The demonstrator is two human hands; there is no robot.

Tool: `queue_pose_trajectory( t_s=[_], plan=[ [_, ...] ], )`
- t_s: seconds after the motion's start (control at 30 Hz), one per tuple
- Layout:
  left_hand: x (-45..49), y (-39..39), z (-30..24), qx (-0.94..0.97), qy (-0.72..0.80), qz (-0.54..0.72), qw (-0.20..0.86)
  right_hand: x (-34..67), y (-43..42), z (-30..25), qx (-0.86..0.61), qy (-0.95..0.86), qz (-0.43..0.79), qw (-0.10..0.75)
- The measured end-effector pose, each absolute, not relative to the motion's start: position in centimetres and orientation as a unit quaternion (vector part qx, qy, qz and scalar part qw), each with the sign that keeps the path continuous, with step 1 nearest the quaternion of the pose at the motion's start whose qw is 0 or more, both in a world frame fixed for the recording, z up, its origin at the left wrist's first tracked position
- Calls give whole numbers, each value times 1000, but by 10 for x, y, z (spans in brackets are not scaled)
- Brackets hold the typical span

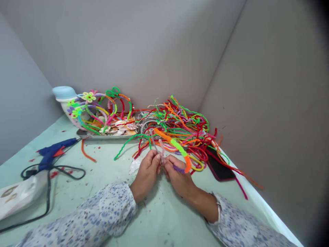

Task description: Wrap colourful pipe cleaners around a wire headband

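Both hands meet at the middle of the table, fingertips almost touching. My left hand (pixel 148 168) is closed in a pinch at the thin grey bare end of a headband, where a pale pink pipe cleaner (pixel 161 146) sticks up. My right hand (pixel 178 174) grips the same headband (pixel 179 147), which arches up over it, wrapped in orange, yellow-green and purple fuzzy pipe cleaner. The exact spot between the fingertips is hidden. Right behind the hands lies a tangled heap of coloured pipe cleaners (pixel 185 120).
A metal tray (pixel 110 137) holds shells and finished flowered headbands (pixel 110 99). A white bottle with a blue lid (pixel 64 92) leans behind it. At left lie a blue glue gun (pixel 51 154) with its cord and a white packet (pixel 23 193). A dark phone (pixel 221 168) lies right.
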State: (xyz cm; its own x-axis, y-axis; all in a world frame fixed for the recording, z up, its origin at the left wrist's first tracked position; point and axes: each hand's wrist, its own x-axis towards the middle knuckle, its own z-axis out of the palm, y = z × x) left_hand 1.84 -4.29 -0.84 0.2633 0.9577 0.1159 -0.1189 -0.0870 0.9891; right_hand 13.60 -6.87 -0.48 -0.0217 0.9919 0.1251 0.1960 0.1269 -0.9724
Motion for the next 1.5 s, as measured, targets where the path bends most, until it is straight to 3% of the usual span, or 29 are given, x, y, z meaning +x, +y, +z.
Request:
queue_pose_trajectory(
  t_s=[0.33,0.83,1.1,1.5],
  plan=[
    [19,-47,-9,554,406,473,552,138,-67,-17,-526,-648,303,461],
    [20,-45,-8,533,418,490,549,140,-66,-15,-531,-634,323,460],
    [19,-44,-7,549,458,493,497,139,-69,-10,-530,-689,240,432],
    [19,-40,-13,498,480,489,532,140,-69,-7,-510,-754,142,389]
  ],
)
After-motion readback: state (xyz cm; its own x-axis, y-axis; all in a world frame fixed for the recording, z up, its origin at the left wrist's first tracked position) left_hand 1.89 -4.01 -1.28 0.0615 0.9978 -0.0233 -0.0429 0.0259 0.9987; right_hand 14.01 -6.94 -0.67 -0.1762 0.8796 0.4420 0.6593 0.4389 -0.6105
